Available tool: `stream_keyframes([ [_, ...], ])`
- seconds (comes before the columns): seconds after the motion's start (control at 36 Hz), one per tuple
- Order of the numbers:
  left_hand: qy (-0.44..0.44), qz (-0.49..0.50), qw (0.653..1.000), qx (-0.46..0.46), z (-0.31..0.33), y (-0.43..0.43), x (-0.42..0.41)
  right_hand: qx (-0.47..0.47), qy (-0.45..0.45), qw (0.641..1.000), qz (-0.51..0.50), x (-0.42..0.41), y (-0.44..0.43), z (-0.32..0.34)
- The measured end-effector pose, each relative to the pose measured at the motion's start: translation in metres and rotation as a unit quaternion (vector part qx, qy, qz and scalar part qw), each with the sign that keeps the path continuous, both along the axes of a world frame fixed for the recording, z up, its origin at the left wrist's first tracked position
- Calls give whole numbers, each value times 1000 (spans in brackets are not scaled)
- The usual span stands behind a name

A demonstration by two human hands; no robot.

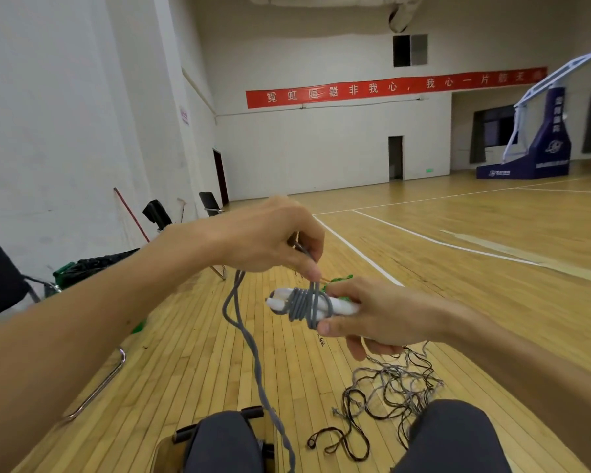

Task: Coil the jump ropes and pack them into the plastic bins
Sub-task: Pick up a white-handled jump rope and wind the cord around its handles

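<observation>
Grey jump rope wound in tight turns round a pair of white handles, mid-coil and, by the look of it, well short of packing. Held level in the right hand, fingers curled under the right end of the handles, thumb pressed against the nearest turn. Pinched just above the bundle by the left hand, fingertips closed on the doubled strand rising off the wraps.

To do the step well: keep the strand taut while carrying it over and round. Lay each turn snug beside its neighbour rather than on top, and hold the thumb down on the wraps to stop them springing loose. Feed slack through the left pinch a little at a time. Judging by the long twisted tail hanging from that hand down between the knees, plenty left to wind, and likely to kink if pulled fast. Save a short end for tucking under a turn.

Bundle between the two hands, up in the air above the wooden floor, touching the right thumb and right under the left fingertips. Nearer and to the right, a tangle of thin cords on the floor. No plastic bin picked out for certain.
</observation>
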State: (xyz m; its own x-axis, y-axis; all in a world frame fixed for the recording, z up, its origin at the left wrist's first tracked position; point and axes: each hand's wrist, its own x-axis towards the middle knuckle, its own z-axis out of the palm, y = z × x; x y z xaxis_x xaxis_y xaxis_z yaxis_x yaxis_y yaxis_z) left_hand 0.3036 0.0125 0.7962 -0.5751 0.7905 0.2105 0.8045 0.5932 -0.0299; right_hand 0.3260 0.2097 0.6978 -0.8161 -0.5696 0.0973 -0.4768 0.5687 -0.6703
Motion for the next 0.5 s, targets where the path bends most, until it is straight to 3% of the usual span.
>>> stream_keyframes([
  [0.28, -120, -36, 991, 51, 4, -4, -12, -35, 5, 998, 47, 11, -3, 9],
  [0.5, -238, -45, 958, 154, -8, -8, -21, -98, -4, 991, 89, 16, -4, 11],
])
